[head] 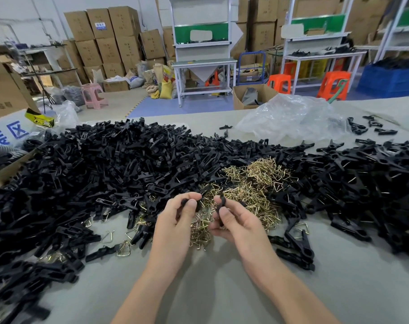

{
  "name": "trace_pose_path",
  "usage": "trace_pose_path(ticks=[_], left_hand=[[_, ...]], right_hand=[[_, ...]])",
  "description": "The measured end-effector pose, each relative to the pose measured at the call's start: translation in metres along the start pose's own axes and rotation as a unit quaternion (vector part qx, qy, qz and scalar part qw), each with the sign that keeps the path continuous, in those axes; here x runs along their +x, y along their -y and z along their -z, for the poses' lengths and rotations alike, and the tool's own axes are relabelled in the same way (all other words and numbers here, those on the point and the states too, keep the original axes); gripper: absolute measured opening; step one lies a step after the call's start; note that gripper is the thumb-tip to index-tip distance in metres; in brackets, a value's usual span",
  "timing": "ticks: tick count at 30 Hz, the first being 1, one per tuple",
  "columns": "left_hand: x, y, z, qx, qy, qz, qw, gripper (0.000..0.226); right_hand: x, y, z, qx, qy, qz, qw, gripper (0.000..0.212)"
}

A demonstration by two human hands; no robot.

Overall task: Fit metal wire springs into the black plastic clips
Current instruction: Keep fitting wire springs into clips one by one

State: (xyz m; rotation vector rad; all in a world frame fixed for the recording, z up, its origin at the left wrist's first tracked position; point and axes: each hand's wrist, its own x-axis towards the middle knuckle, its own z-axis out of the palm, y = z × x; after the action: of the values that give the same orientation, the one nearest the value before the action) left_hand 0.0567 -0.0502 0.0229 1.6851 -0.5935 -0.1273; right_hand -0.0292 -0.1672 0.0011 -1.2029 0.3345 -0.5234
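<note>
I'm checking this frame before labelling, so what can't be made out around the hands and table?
Head view, left hand: its fingers cover most of the black piece it pinches.
Head view, right hand: fingers hide the second black piece; whether it is assembled is unclear.
Head view, clip pile: cut off by the left edge, blurred there.

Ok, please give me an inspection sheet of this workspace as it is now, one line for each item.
Surface: grey table, largely covered with parts.
Job's things: black plastic clips heaped left and right; wire springs piled in the middle.
Clutter: clear plastic bag behind the springs; cardboard box at far left.
Grippers: left hand pinches a black clip piece; right hand pinches another, above the springs.
Cables: nothing seen.
Surroundings: stacked cartons, white workbenches, orange stools, blue crate.
</note>
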Motion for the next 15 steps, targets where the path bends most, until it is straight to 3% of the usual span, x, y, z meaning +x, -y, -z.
trace_pose_path(ticks=[4, 9, 12, 15], left_hand=[[0.003, 0.002, 0.003, -0.032, -0.033, -0.001, 0.999, 0.017], [0.006, 0.004, 0.002, -0.187, -0.039, 0.078, 0.979, 0.013], [0.005, 0.002, -0.002, -0.261, -0.009, 0.097, 0.960, 0.019], [0.003, -0.001, -0.008, -0.255, -0.004, 0.087, 0.963, 0.017]], right_hand=[[0.009, 0.002, 0.001, 0.077, -0.028, -0.027, 0.996, 0.024], [0.012, 0.004, -0.001, 0.120, -0.022, -0.036, 0.992, 0.021], [0.014, 0.004, -0.002, 0.095, -0.024, -0.035, 0.995, 0.020], [0.014, 0.003, -0.003, 0.047, -0.016, -0.026, 0.998, 0.023]])
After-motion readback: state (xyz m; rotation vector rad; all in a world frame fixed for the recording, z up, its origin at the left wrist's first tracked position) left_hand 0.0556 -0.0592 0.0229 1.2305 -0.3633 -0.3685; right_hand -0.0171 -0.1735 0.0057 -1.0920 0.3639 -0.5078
